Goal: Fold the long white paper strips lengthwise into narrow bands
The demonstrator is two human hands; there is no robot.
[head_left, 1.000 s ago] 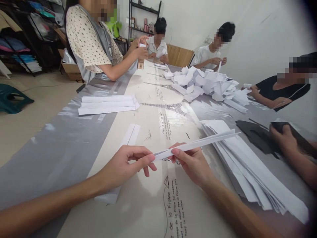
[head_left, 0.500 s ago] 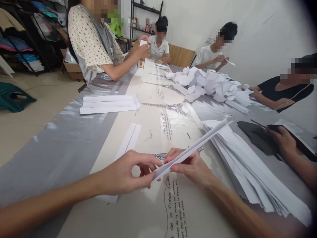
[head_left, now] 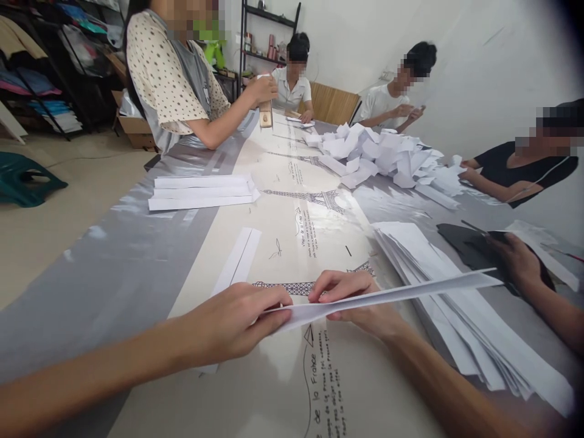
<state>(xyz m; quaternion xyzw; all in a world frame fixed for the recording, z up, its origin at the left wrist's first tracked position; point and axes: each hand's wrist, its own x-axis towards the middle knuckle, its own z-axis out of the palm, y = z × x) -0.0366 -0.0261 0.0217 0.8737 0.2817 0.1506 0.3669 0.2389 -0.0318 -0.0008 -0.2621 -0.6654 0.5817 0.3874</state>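
A long folded white paper strip (head_left: 365,299) is held above the table, its far end pointing right and slightly up. My left hand (head_left: 237,319) pinches its left end between thumb and fingers. Closer to its middle, my right hand (head_left: 356,301) grips the strip, fingers behind and thumb partly hidden below it. Under and behind my left hand lies another folded paper strip (head_left: 241,249) on the printed tablecloth (head_left: 269,377). To the right of my right hand is a fanned stack of long white papers (head_left: 469,328).
Flat folded papers (head_left: 201,192) lie at the left of the table. A large heap of folded white papers (head_left: 383,152) sits at the far right. Several people work around the table; a co-worker's hand (head_left: 520,258) is near a black item at right. A green stool (head_left: 30,179) stands on the floor.
The strip in my hands has swung down from a steep slant to nearly level. At the far left, a co-worker's hand now holds a small wooden block more upright.
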